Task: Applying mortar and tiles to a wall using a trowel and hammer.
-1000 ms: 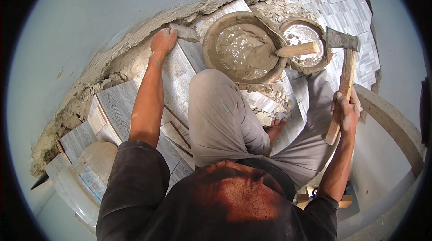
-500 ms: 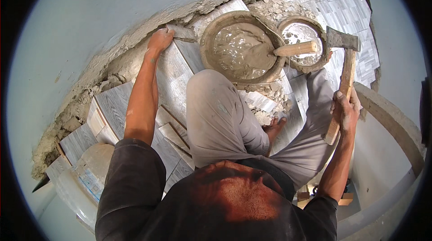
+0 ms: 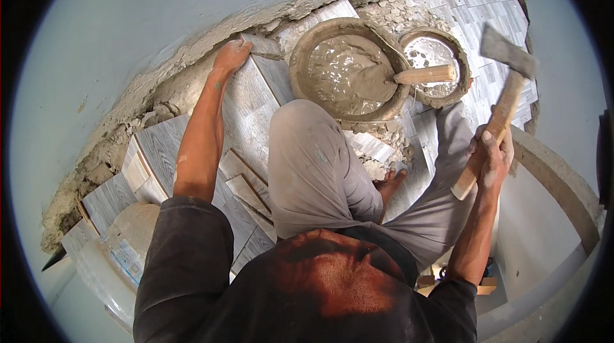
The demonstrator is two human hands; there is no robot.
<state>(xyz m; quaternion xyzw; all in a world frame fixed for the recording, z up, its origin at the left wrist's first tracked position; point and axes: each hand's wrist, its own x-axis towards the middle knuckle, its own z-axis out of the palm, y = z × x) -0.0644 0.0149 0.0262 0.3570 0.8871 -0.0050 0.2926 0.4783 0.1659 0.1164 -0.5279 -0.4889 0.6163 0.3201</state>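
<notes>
Presently, right hand (image 3: 494, 156): gripping hatchet (image 3: 506, 105).
Left hand (image 3: 232, 56): apparently touching tile (image 3: 264, 46); finger closure unclear.
Tile: risking cracks if hatchet strays.

Between the left hand (image 3: 232, 56) and the right hand (image 3: 494, 157), a large round tub (image 3: 299, 64) of wet grey mortar (image 3: 339, 58), with 1 wooden-handled tool (image 3: 425, 74) in it, stands just beside a smaller tub (image 3: 464, 69) of pale liquid (image 3: 428, 54). Beyond the left hand rises a pale blue wall (image 3: 160, 23). Right of the right hand curves a grey-brown ledge (image 3: 553, 173). Well behind the left hand sits a cloudy plastic container (image 3: 135, 223).
</notes>
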